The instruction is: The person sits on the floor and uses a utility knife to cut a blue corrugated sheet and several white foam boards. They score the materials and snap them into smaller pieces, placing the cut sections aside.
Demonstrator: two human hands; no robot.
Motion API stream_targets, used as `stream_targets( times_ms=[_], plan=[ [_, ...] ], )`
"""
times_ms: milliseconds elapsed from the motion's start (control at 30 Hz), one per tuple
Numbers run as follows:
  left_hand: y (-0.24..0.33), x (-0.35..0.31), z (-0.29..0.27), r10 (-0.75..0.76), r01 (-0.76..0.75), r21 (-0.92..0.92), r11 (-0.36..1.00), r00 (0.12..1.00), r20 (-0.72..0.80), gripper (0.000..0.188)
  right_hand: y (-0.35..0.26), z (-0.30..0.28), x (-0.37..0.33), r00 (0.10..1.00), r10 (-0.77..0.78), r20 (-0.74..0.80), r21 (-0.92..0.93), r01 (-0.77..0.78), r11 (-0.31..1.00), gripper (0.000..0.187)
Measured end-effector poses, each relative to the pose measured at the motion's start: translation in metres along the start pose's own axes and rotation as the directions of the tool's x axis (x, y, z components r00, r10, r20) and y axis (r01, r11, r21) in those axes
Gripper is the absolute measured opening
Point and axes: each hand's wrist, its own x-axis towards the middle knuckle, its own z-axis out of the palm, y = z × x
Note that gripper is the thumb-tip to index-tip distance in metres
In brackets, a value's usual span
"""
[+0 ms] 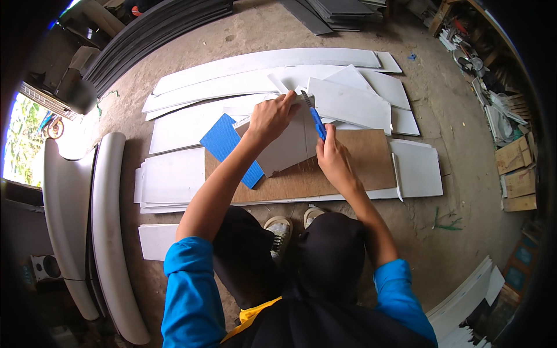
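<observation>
My right hand is closed around a blue utility knife, whose blade points away from me toward the far edge of a pale sheet. A thin line runs down this sheet. With bent fingers held together, my left hand grips the sheet's far part, left of the blade. A white strip with small marks shows beside my left wrist; the rest of it is hidden. Under the sheet lie a brown wooden board and a blue flat piece, partly covered by my left forearm.
Long white panels lie in layers on the concrete floor, with a loose white panel on top. Dark sheets are stacked behind. White rolls stand at the left. Scrap wood lines the right side.
</observation>
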Motion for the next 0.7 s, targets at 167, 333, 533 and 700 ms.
stream_targets(
  times_ms=[167, 333, 533, 700],
  plan=[
    [0.012, -0.003, 0.001, -0.064, 0.063, -0.026, 0.998, 0.995, -0.08, 0.029, -0.007, 0.003, 0.003, 0.998, 0.059, 0.039, -0.074, -0.056, 0.996, 0.023],
    [0.012, -0.003, -0.002, -0.081, 0.08, -0.031, 0.996, 0.996, -0.029, 0.027, -0.01, 0.004, 0.001, 0.993, 0.09, 0.071, -0.116, -0.081, 0.99, 0.027],
    [0.011, -0.003, -0.001, -0.071, 0.07, -0.045, 0.997, 0.997, -0.028, 0.027, -0.016, 0.001, -0.004, 0.999, 0.016, 0.039, -0.277, -0.004, 0.961, 0.03],
    [0.014, -0.003, -0.001, -0.056, 0.052, -0.053, 0.997, 0.996, -0.071, 0.024, -0.028, -0.008, -0.002, 0.995, 0.068, 0.079, -0.371, -0.034, 0.928, 0.03]
  ],
)
